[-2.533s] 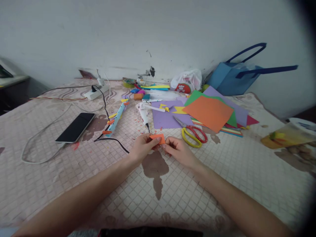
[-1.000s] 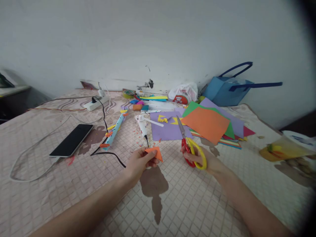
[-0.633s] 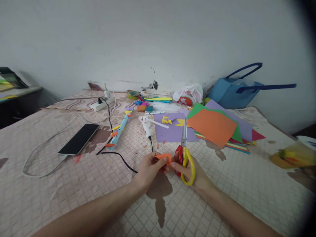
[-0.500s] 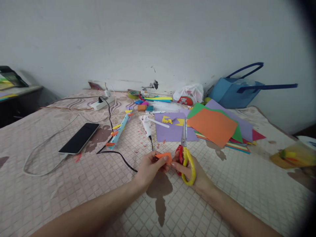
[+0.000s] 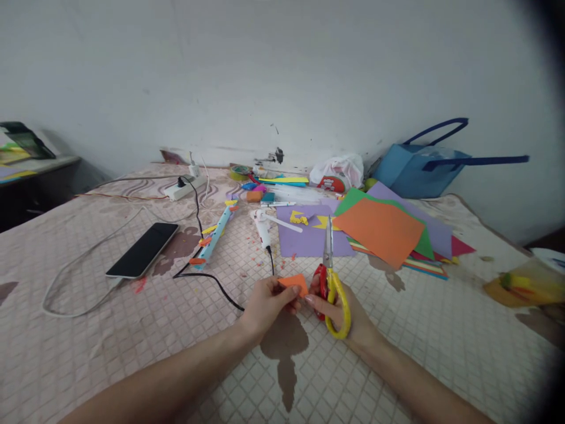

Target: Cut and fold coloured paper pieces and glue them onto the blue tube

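Note:
A small orange paper piece (image 5: 295,282) is pinched between the thumb and fingers of my left hand (image 5: 267,303). Scissors with one red and one yellow handle (image 5: 339,303) are held in my right hand (image 5: 339,309), blades closed and pointing away from me. The fingertips of my right hand are right beside the paper's right edge; whether they touch it is unclear. Beyond my hands lies a white glue gun (image 5: 262,229) with a black cord. To its left is a light blue strip (image 5: 216,238) with orange and yellow pieces along it.
A phone (image 5: 143,250) on a white cable lies at left, near a power strip (image 5: 183,187). Purple sheet (image 5: 293,238) and stacked coloured sheets, orange (image 5: 382,227) on top, lie ahead and right. A blue bag (image 5: 410,171) stands at back right, a container (image 5: 525,285) at far right.
The view has tilted slightly, so the scene sits a little lower. Both hands keep their hold, and the orange paper is turned slightly so more of its face shows.

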A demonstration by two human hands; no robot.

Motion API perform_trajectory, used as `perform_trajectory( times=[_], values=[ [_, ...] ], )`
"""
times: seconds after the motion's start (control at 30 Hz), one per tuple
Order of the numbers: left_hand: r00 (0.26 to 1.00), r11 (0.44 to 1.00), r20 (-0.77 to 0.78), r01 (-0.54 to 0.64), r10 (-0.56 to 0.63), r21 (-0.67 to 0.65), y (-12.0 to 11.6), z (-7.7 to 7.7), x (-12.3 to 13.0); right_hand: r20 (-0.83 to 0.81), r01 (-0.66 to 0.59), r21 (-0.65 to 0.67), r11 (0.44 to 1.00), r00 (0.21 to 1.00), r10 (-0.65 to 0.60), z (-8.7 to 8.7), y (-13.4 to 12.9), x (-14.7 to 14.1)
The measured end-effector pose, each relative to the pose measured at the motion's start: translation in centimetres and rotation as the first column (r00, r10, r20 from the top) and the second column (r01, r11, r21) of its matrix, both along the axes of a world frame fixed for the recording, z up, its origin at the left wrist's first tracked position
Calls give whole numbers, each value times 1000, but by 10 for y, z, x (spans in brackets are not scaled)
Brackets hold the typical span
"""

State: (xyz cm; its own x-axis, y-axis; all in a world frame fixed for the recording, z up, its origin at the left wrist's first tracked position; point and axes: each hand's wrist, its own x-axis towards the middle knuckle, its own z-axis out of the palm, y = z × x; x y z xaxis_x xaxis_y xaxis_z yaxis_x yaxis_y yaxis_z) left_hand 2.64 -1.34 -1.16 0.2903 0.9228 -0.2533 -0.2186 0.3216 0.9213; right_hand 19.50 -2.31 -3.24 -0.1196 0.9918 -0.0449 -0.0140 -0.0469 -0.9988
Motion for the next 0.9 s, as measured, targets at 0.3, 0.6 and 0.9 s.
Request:
perform_trajectory(
  times=[0.3, 0.6, 0.9],
  values=[
    [995, 996, 43, -88, 88, -4, 10, 1, -8, -2, 31, -26, 999, 1000, -31, 7, -2, -1],
    [1000, 1000, 11, 8, -8, -25, 8, 2, -9, -11, 16, -12, 1000, 1000, -16, 1, -1, 0],
    [984, 989, 115, -125, 133, -74, 21, 12, -22, 11, -214, -104, 971, 976, 217, 16, -15, 4]
  ],
)
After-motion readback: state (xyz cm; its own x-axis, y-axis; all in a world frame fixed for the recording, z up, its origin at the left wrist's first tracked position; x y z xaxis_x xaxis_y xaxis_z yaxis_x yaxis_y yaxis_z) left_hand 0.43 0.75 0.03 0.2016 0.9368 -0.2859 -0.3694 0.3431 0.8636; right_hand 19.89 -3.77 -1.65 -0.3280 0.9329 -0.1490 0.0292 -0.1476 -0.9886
